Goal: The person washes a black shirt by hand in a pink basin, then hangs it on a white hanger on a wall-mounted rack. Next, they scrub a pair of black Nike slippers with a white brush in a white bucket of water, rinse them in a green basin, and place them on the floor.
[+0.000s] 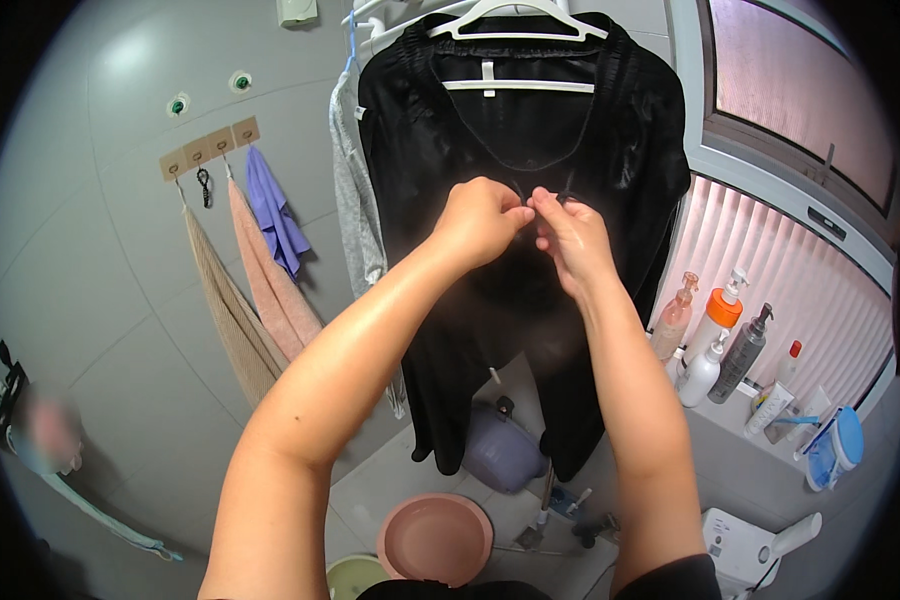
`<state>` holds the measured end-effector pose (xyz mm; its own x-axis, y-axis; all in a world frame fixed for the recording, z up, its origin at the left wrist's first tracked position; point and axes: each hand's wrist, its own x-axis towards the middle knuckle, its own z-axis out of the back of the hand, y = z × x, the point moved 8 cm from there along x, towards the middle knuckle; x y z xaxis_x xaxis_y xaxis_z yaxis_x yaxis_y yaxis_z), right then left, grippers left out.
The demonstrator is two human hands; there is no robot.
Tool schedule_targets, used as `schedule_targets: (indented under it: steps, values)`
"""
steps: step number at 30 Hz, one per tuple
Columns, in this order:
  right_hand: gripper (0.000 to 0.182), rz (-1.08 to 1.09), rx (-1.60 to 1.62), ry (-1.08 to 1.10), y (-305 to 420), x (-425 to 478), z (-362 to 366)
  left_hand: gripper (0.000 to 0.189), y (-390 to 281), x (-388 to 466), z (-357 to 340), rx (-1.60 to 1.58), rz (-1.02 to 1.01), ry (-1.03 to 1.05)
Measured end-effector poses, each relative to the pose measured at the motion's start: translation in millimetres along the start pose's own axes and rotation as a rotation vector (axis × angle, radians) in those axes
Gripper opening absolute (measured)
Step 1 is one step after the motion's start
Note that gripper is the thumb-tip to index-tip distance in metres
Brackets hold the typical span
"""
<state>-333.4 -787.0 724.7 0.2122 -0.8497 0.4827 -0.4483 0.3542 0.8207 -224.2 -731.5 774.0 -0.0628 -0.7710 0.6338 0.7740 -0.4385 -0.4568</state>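
Observation:
A black long-sleeved garment with a gathered neckline hangs on a white plastic hanger in front of me. At its chest, just below the round neckline, my left hand pinches a thin dark cord between thumb and fingers. Close beside it, my right hand also pinches a dark cord at the front of the garment. The fingertips of both hands nearly meet. The exact shape of the cord between them is partly hidden by the fingers.
A grey garment hangs left of the black one. Towels, one of them pink, hang from wall hooks. Pump bottles, including a grey one, line the windowsill at right. A pink basin and a purple tub are on the floor.

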Motion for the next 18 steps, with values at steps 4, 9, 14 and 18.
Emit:
schedule_targets:
  steps: [4,9,14,18]
  values:
    - [0.020,0.070,0.076,0.099,13.2,-10.9,3.7,0.018,-19.8,8.4,3.5,0.173,-0.194,-0.021]
    - [0.019,0.202,-0.220,-0.164,35.5,-10.2,34.1,0.022,-20.8,9.6,23.2,0.452,-0.472,-0.344]
    - [0.018,0.125,-0.157,-0.339,39.8,-1.5,97.0,0.024,19.9,25.8,58.3,0.483,-0.221,-0.339]
    - [0.017,0.096,-0.151,-0.467,48.8,8.2,123.8,0.025,40.6,33.1,74.0,0.440,-0.020,-0.374]
